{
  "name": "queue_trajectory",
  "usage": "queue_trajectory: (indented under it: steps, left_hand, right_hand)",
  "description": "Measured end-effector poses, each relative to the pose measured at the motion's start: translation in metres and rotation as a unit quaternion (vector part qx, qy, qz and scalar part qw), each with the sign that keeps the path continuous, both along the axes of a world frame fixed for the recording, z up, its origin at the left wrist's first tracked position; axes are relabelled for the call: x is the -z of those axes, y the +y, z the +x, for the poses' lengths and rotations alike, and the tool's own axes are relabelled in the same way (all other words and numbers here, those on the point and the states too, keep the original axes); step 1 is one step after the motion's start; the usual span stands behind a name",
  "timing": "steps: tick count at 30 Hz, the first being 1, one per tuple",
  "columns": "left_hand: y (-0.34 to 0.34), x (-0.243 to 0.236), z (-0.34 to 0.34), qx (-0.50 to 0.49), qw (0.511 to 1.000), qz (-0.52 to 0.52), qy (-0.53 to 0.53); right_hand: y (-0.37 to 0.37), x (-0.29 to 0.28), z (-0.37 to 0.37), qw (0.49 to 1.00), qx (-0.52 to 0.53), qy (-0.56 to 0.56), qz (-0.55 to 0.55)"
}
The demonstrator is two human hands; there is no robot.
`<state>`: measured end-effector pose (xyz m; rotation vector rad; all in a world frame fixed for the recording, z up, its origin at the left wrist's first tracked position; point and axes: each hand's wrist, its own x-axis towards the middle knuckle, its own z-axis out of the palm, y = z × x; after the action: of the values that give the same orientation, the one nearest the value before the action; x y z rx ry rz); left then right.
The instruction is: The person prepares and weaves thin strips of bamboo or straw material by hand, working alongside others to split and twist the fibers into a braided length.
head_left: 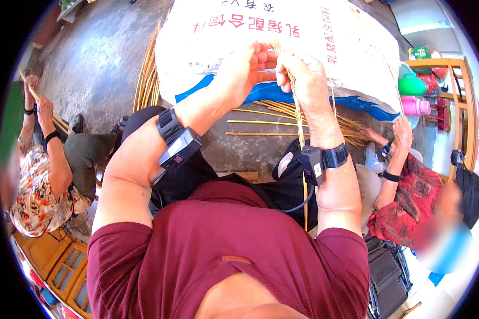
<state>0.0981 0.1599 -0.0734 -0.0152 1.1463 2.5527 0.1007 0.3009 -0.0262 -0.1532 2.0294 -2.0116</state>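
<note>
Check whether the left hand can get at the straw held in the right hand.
Probably yes: the left hand is right beside the upper end of the straw, with nothing visible blocking it; whether they already touch is unclear.

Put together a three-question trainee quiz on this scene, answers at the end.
1. True or false: the wearer has a black device strapped to each arm.
2. Multiple choice: what colour is the strip along the near edge of the white sheet? A) red B) blue C) yellow
3. Short answer: what does the wearer's right hand grip?

Key: 1. True. 2. B. 3. A strand of straw-coloured stalks.
</note>
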Motion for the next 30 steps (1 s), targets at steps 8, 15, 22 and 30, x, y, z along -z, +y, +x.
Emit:
queue_trajectory:
  steps: [8, 15, 22, 30]
  left_hand:
    - [0.002, -0.021, 0.014, 0.048, 0.959, -0.184, 0.209]
    - [0.001, -0.022, 0.013, 0.03, 0.974, -0.153, 0.163]
    - [-0.002, -0.016, 0.008, 0.009, 0.974, -0.154, 0.166]
    - [0.007, -0.003, 0.004, 0.015, 0.984, -0.086, 0.153]
  right_hand:
    - [-0.005, -0.002, 0.0, 0.997, -0.068, 0.033, 0.005]
    - [-0.007, 0.004, 0.001, 0.994, -0.089, -0.012, 0.062]
    - [-0.015, 0.002, -0.001, 0.993, -0.095, -0.003, 0.066]
    - [-0.007, 0.012, -0.005, 0.994, -0.078, -0.029, 0.074]
